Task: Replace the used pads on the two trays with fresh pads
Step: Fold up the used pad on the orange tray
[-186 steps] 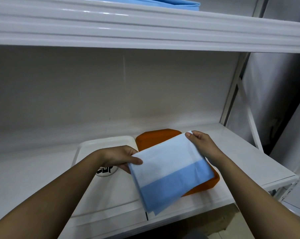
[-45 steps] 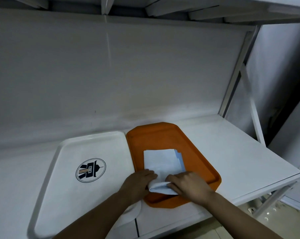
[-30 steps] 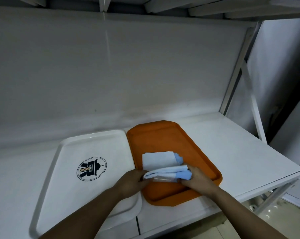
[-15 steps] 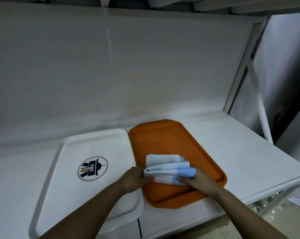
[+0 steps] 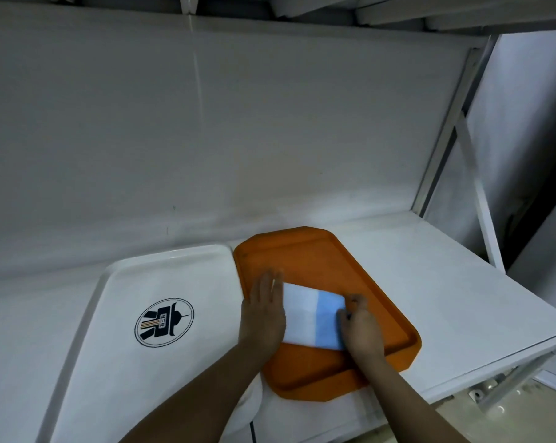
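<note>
A folded white and blue pad (image 5: 312, 314) lies flat in the middle of the orange tray (image 5: 308, 254). My left hand (image 5: 264, 310) presses its left edge with straight fingers. My right hand (image 5: 359, 327) rests on the pad's blue right end with its fingers curled at the edge; whether it pinches the pad is unclear. To the left sits a white tray (image 5: 126, 362) with a round dark logo (image 5: 164, 322) and no pad on it.
Both trays lie side by side on a white shelf (image 5: 446, 292) against a white back wall. A metal upright with a diagonal brace (image 5: 471, 174) stands at the right. The shelf's front edge is near my forearms, with floor below at the right.
The pad was bunched up between my hands half a second ago. It now lies flattened on the orange tray, with my left hand spread over its left edge.
</note>
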The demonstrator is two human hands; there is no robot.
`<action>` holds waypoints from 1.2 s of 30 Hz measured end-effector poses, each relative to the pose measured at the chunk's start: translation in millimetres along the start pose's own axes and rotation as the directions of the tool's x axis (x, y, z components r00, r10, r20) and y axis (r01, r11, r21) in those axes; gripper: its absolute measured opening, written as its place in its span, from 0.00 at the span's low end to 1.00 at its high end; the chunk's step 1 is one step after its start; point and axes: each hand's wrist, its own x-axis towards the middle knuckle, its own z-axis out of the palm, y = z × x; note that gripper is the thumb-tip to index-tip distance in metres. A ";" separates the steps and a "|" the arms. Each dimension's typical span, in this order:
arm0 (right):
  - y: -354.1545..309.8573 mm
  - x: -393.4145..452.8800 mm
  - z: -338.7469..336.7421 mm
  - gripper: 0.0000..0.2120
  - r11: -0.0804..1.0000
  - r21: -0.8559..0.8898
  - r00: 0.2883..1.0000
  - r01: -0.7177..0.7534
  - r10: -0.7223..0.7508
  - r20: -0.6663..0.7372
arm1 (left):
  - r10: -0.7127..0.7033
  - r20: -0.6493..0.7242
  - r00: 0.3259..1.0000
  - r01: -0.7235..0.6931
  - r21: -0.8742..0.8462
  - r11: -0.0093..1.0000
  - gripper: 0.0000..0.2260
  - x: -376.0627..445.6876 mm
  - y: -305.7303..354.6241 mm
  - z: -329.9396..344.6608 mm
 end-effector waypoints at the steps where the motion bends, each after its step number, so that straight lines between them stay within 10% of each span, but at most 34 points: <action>1: 0.2 0.2 -0.3 0.20 1.000 0.015 1.000 -0.007 0.007 -0.011 | 0.107 -0.033 0.994 -0.105 0.045 0.993 0.31 1.9 -0.2 4.0; 7: -6.6 -2.3 5.3 0.22 0.918 -0.332 0.950 0.217 -0.278 -0.146 | 0.127 0.231 0.965 -0.154 0.106 0.982 0.42 7.3 -10.3 32.5; 12: -10.9 16.8 26.7 0.51 0.775 -0.370 0.856 0.512 -0.424 0.296 | 0.248 0.338 0.908 -0.292 0.085 0.953 0.50 18.9 -16.3 24.2; 16: -11.3 14.2 27.7 0.58 0.804 -0.395 0.889 0.444 -0.341 0.304 | 0.202 0.383 0.901 -0.241 0.056 0.969 0.30 22.2 -19.3 22.4; 21: -8.5 3.4 31.0 0.50 0.831 -0.381 0.913 0.405 -0.345 0.217 | -0.008 0.290 0.957 -0.027 0.118 0.993 0.31 25.1 -11.8 37.1; 29: -7.8 5.4 33.5 0.61 0.854 -0.415 0.926 0.312 -0.175 0.335 | 0.137 0.335 0.932 -0.170 0.071 0.983 0.33 21.6 -24.3 31.0; 36: -12.3 4.6 33.6 0.62 0.855 -0.456 0.945 0.247 -0.108 0.310 | -0.013 0.221 0.975 -0.013 0.114 0.993 0.63 18.6 -13.9 38.4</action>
